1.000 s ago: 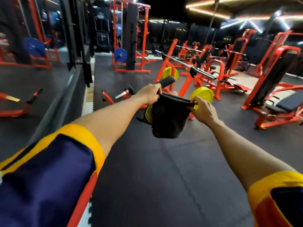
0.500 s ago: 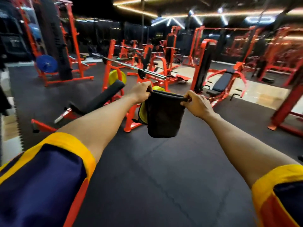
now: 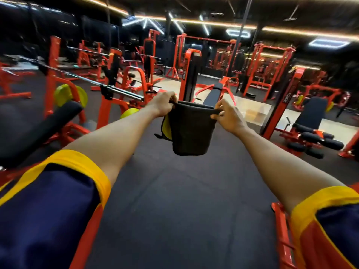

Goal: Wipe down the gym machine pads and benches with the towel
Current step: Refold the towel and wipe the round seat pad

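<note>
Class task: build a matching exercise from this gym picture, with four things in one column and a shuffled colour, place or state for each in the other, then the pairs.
Column one
1 towel
2 barbell
3 weight plate
4 padded seat

Column two
A yellow-green
B rests on an orange rack at the left
C stands at the far right, black pads
D pinched at its top edge by left hand and right hand

Pairs: 1-D, 2-B, 3-A, 4-C

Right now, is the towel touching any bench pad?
No, the towel hangs in mid-air, gripped by the left hand and right hand.
</note>
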`<action>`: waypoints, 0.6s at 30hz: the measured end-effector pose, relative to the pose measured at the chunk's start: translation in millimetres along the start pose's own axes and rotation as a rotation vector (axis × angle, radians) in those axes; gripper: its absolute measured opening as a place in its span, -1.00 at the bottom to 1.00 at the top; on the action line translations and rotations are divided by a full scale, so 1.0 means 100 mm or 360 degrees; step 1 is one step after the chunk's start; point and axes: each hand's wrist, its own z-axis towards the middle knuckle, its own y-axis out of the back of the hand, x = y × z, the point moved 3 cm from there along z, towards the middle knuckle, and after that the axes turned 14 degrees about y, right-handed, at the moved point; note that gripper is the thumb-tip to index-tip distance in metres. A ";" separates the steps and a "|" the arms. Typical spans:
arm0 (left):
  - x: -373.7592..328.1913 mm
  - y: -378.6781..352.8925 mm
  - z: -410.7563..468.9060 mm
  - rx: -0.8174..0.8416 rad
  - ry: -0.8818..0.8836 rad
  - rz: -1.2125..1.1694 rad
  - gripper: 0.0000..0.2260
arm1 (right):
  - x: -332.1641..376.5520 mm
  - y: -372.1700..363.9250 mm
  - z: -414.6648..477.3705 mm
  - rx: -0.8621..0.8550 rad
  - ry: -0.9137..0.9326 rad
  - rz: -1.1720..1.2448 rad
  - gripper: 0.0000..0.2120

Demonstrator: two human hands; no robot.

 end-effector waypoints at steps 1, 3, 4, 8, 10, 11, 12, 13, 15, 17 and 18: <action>-0.03 -0.08 0.15 0.0022 -0.0006 0.0016 -0.80 | -0.11 0.02 0.07 -0.0019 -0.0024 -0.0011 -0.69; -0.10 -0.30 0.55 0.0074 -0.0042 -0.0020 -0.81 | -0.46 0.02 0.26 -0.0019 -0.0091 -0.0033 -0.65; -0.13 -0.40 0.73 0.0092 -0.0072 -0.0047 -0.81 | -0.61 0.01 0.35 -0.0024 -0.0104 -0.0046 -0.64; -0.23 -0.81 1.37 0.0185 -0.0154 -0.0069 -0.84 | -1.10 -0.05 0.65 -0.0068 -0.0212 -0.0069 -0.64; -0.26 -1.06 1.83 0.0212 -0.0214 -0.0096 -0.84 | -1.42 -0.12 0.85 -0.0051 -0.0267 -0.0132 -0.61; -0.27 -1.17 2.01 0.0221 -0.0239 -0.0112 -0.84 | -1.54 -0.14 0.95 -0.0052 -0.0277 -0.0154 -0.60; -0.28 -1.28 2.19 0.0235 -0.0266 -0.0135 -0.84 | -1.67 -0.16 1.04 -0.0061 -0.0299 -0.0176 -0.60; -0.31 -1.39 2.41 0.0256 -0.0309 -0.0153 -0.84 | -1.83 -0.20 1.15 -0.0082 -0.0322 -0.0195 -0.62; -0.40 -1.61 2.88 0.0299 -0.0379 -0.0178 -0.84 | -2.14 -0.24 1.38 -0.0078 -0.0375 -0.0268 -0.67; -0.49 -1.80 3.27 0.0377 -0.0402 -0.0165 -0.85 | -2.40 -0.22 1.55 -0.0080 -0.0451 -0.0333 -0.71; -0.57 -1.88 3.51 0.0407 -0.0419 -0.0177 -0.85 | -2.53 -0.18 1.68 -0.0103 -0.0494 -0.0378 -0.73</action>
